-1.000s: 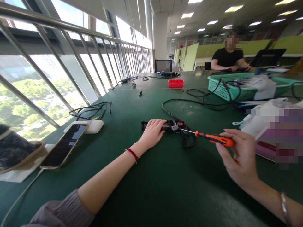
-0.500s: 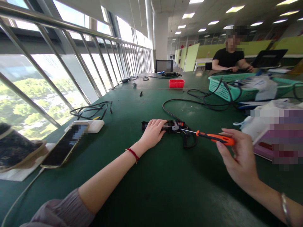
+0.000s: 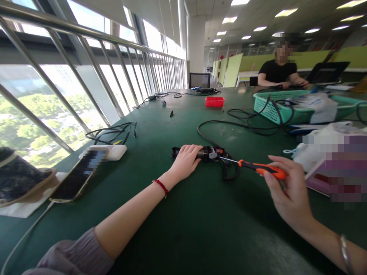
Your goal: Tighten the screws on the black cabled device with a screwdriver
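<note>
My left hand point(image 3: 185, 160) lies over a small black device point(image 3: 210, 154) with exposed parts on the green table point(image 3: 183, 221), its fingers curled around the left end. My right hand point(image 3: 286, 191) pinches the handle of an orange and black screwdriver point(image 3: 259, 168). The screwdriver's metal tip rests on the device's open middle. A black cable point(image 3: 218, 124) runs from the device toward the back of the table.
A phone point(image 3: 77, 177) leans on a white power bank point(image 3: 116, 152) at left, beside a cable bundle point(image 3: 110, 133). A red box point(image 3: 214, 101) sits farther back. A teal basket point(image 3: 286, 107) and white bags lie at right. Another person point(image 3: 279, 70) sits at the far end.
Hardly anything differs. My right hand and the screwdriver have shifted very slightly right and down; my left hand stays on the device.
</note>
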`<action>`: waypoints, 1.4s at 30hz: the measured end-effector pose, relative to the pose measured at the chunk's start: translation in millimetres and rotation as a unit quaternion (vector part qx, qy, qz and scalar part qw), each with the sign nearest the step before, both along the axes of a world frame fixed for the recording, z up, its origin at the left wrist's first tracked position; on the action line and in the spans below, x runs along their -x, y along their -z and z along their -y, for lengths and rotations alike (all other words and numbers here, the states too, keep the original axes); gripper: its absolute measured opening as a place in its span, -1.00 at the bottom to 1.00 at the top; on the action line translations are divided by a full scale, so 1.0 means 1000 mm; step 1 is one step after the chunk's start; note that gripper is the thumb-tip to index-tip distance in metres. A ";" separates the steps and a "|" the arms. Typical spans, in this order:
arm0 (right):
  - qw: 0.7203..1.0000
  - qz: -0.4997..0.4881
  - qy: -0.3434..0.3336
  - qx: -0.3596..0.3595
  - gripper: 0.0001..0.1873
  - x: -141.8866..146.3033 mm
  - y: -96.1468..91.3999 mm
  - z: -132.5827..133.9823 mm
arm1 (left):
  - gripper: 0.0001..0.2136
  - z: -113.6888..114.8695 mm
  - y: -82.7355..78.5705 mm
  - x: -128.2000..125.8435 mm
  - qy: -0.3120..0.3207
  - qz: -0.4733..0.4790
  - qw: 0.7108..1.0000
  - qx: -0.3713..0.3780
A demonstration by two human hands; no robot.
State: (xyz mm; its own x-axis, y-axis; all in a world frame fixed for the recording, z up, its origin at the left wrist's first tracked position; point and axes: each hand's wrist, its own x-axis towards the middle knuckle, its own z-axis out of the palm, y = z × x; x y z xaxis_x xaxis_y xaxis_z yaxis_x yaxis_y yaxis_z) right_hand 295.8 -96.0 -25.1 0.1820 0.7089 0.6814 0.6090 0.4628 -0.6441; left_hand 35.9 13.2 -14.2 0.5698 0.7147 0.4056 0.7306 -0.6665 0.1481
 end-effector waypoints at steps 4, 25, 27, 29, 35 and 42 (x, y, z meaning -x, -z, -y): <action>0.997 0.043 0.012 -0.055 -0.58 0.002 0.000 0.001 | -0.68 0.000 0.000 0.000 -0.004 -0.002 1.000 0.002; 0.994 0.074 -0.076 0.016 -0.82 0.001 -0.006 0.005 | -0.68 -0.001 0.000 0.000 0.000 0.003 1.000 0.001; 0.991 0.090 -0.094 0.033 -0.82 0.001 -0.008 0.007 | -0.68 -0.001 0.000 0.000 0.002 0.005 1.000 0.002; 0.993 0.100 -0.067 -0.005 -0.76 0.002 -0.008 0.007 | -0.68 -0.001 0.000 0.000 0.002 0.005 1.000 0.002; 0.994 0.060 -0.058 -0.072 -0.64 0.005 -0.006 0.004 | -0.66 0.000 0.000 0.000 -0.002 0.003 1.000 0.004; 0.993 0.050 -0.073 0.076 -0.82 0.002 -0.005 0.008 | -0.67 -0.001 0.001 0.000 0.002 0.004 1.000 -0.001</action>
State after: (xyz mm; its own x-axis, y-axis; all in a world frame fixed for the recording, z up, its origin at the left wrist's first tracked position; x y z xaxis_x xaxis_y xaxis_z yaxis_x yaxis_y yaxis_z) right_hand 293.6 -104.1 -19.7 0.0075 0.8191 0.5736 0.6073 0.4520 -0.6534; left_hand 36.2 13.9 -14.7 0.5702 0.7115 0.4107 0.7264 -0.6701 0.1525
